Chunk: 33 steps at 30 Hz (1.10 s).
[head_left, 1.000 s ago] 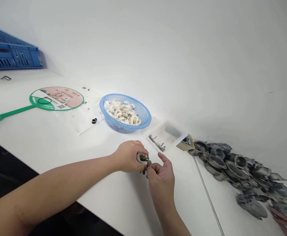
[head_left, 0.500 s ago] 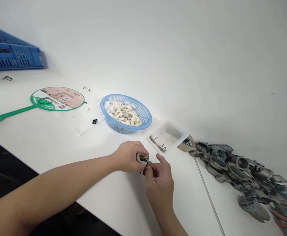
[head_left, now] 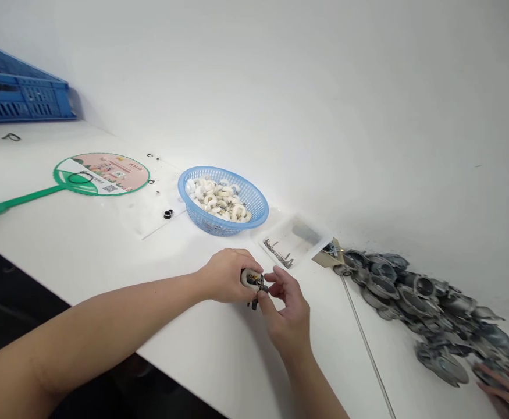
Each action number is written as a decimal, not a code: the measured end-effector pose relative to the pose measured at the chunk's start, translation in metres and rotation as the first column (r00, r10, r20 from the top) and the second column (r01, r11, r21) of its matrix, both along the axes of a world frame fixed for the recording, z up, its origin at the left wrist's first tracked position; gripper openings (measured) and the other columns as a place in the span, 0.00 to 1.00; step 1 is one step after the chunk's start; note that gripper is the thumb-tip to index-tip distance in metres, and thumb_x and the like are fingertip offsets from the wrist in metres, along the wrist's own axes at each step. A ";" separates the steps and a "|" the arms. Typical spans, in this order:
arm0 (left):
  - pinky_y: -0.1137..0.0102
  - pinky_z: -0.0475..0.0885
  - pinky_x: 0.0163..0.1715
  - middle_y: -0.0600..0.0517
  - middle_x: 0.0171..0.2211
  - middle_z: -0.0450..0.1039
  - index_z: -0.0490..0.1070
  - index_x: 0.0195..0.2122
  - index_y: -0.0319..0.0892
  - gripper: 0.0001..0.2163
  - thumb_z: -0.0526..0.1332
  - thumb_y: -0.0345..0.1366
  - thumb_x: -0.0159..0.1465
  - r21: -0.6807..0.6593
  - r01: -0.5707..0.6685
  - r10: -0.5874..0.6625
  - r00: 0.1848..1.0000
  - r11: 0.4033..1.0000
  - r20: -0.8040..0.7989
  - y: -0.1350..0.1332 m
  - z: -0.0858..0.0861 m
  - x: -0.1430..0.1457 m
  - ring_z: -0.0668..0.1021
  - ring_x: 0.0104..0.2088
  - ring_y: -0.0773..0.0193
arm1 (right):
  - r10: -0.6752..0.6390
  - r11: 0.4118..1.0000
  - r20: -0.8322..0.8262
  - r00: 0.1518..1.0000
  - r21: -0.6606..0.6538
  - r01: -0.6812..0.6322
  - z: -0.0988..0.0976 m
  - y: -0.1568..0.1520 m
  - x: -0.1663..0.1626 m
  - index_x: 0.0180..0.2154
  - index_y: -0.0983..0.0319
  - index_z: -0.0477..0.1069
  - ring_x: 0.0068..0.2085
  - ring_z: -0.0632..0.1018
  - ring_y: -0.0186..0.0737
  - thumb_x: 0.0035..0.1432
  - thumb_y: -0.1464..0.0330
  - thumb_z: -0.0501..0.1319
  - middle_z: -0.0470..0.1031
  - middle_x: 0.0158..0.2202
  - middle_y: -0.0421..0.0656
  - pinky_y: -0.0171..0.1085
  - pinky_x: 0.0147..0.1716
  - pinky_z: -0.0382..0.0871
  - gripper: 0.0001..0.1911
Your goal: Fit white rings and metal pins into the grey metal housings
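Left hand [head_left: 225, 278]: comes in from the left, fingers curled shut around a small white part [head_left: 249, 278]; hand low over the white table [head_left: 106, 250].
Right hand [head_left: 288, 311]: comes up from the near edge, thumb and forefinger drawn together at the part's exposed end; other fingers loose.
Key relation: the part sits between the two hands, just ahead and to the left of the right fingertips. Its long axis looks to run left to right, out of the left fist toward the right hand. The left hand is the nearer one, being wrapped on it.
Metal fitting [head_left: 259, 286]: a small dark piece on the exposed end. Too small to tell whether the right fingers pinch it or only touch it.
Another person's hand [head_left: 505, 391]: at the bottom right corner, well apart, beside the grey pile.
Clear tray [head_left: 319, 237]: just beyond the hands, thin metal pins inside.
Grey metal castings [head_left: 411, 294]: heaped along the wall, right of the tray.
Blue basket [head_left: 193, 216]: behind the left hand, filled with white curved pieces [head_left: 219, 201].
Green fan [head_left: 101, 173]: flat on the table, farther left.
Blue crate [head_left: 22, 102]: far left corner.
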<state>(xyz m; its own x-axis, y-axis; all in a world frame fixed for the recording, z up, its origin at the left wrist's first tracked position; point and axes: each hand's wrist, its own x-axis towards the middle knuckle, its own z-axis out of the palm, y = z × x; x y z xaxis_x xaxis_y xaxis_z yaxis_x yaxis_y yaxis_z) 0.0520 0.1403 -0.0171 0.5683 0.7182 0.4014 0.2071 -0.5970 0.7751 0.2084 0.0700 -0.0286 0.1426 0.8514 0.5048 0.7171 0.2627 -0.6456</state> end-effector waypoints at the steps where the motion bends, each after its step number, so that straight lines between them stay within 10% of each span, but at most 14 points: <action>1: 0.69 0.70 0.37 0.52 0.33 0.74 0.74 0.36 0.44 0.14 0.63 0.36 0.46 -0.002 0.007 -0.007 1.000 1.000 -0.001 0.000 0.000 -0.001 0.75 0.35 0.61 | 0.040 0.999 0.018 0.999 0.002 -0.040 -0.001 0.002 0.003 0.48 0.58 0.64 0.32 0.71 0.37 0.51 0.65 0.58 0.73 0.37 0.44 0.43 0.35 0.71 0.20; 18: 0.70 0.70 0.33 0.54 0.36 0.73 0.70 0.40 0.45 0.19 0.64 0.35 0.44 -0.117 -0.020 0.020 1.000 0.993 -0.006 -0.002 0.001 -0.003 0.74 0.34 0.62 | 0.251 0.964 -0.010 0.968 -0.088 -0.251 -0.007 0.004 0.021 0.50 0.57 0.63 0.36 0.74 0.40 0.53 0.65 0.60 0.73 0.42 0.46 0.44 0.37 0.74 0.22; 33: 0.73 0.69 0.27 0.53 0.37 0.73 0.68 0.45 0.45 0.26 0.67 0.39 0.43 -0.253 0.047 -0.052 0.998 0.966 -0.017 0.003 0.000 -0.008 0.74 0.30 0.64 | 0.111 0.988 -0.120 0.986 -0.091 -0.123 -0.006 0.002 0.012 0.45 0.59 0.68 0.34 0.74 0.41 0.49 0.60 0.63 0.75 0.38 0.47 0.43 0.33 0.74 0.20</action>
